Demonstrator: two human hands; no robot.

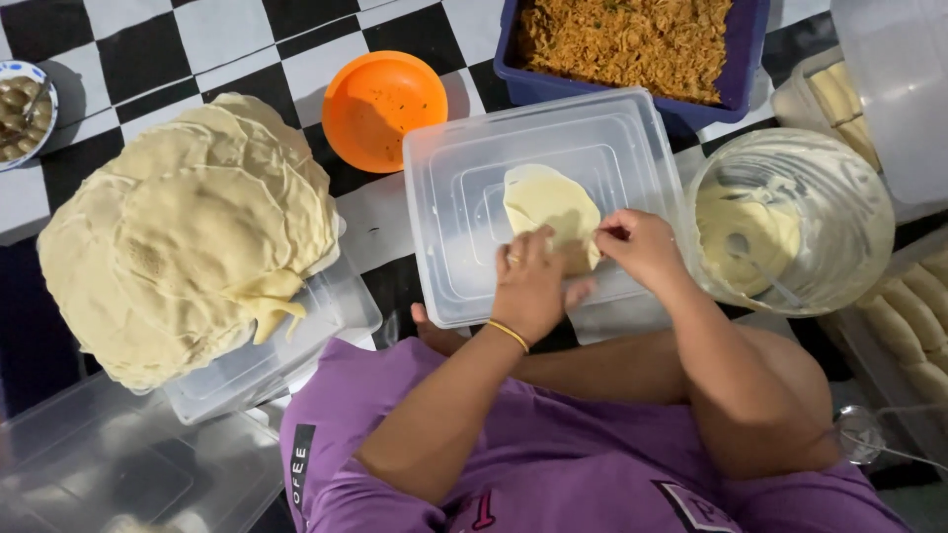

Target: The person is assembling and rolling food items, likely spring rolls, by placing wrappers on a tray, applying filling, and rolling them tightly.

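Observation:
A thin pale wrapper (549, 200) lies on an upturned clear plastic lid (464, 158). My left hand (529, 284), with a ring and a gold bracelet, presses down on the wrapper's near edge. My right hand (642, 247) pinches the wrapper's right edge and folds it inward. The near part of the wrapper is hidden under both hands.
A big stack of pale wrappers (188, 237) rests on a clear container at left. An orange bowl (383, 107) and a blue tub of fried noodles (632, 39) stand behind. A clear tub of batter (790, 222) is at right, finished rolls (913, 316) beyond.

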